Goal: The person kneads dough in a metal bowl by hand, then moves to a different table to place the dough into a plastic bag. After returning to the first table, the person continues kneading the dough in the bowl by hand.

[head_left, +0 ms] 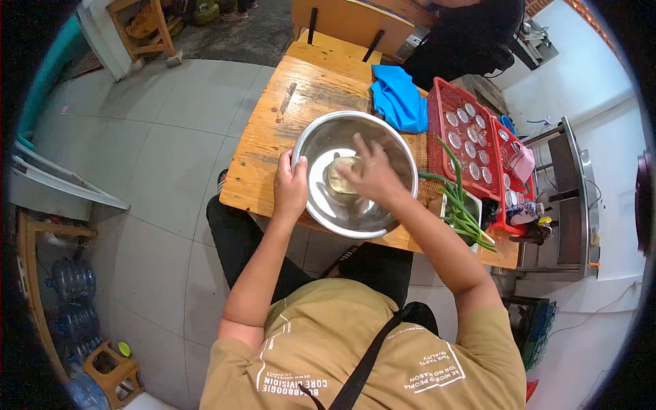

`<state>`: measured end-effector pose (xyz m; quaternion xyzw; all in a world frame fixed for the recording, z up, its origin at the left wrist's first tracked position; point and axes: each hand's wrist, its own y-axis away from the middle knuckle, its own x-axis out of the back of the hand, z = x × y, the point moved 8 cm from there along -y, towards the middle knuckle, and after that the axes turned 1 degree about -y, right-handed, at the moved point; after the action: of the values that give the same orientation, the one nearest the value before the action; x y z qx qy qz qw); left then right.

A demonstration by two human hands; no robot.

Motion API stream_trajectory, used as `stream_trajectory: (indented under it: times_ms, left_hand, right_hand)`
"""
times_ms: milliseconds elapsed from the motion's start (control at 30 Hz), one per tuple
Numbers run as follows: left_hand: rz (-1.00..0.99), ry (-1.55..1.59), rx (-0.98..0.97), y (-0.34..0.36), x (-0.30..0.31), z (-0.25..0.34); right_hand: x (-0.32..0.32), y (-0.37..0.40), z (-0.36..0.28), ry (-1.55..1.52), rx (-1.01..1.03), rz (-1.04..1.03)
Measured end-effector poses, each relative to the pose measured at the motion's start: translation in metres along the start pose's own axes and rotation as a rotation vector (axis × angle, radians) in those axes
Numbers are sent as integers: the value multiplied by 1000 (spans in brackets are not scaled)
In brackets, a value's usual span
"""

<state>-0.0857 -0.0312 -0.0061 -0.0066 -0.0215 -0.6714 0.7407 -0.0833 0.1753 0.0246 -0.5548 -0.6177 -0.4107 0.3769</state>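
Observation:
A large steel bowl (398,147) stands at the front edge of the wooden table (263,147). My left hand (292,183) grips its left rim, fingers on the outside and thumb over the edge. Inside the bowl, low down, is a pale yellowish round lump (339,179). My right hand (374,176) is over the bowl's middle with its fingers spread, slightly blurred; its lower fingers or thumb overlap the lump, and whether they touch it I cannot tell.
Behind the bowl lies a blue plastic bag (398,102). Red crates (437,140) with several clear-lidded cups stand at the right. Green onions (462,217) lie over a white container beside the bowl. A person in black (458,44) is beyond the table.

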Motion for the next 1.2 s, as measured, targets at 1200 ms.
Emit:
stream_trajectory:
  times_ms: [1200]
  left_hand:
    - [-6, -63, 16, 4, -4, -2]
  right_hand:
    - [76, 1, 11, -936, 10, 402]
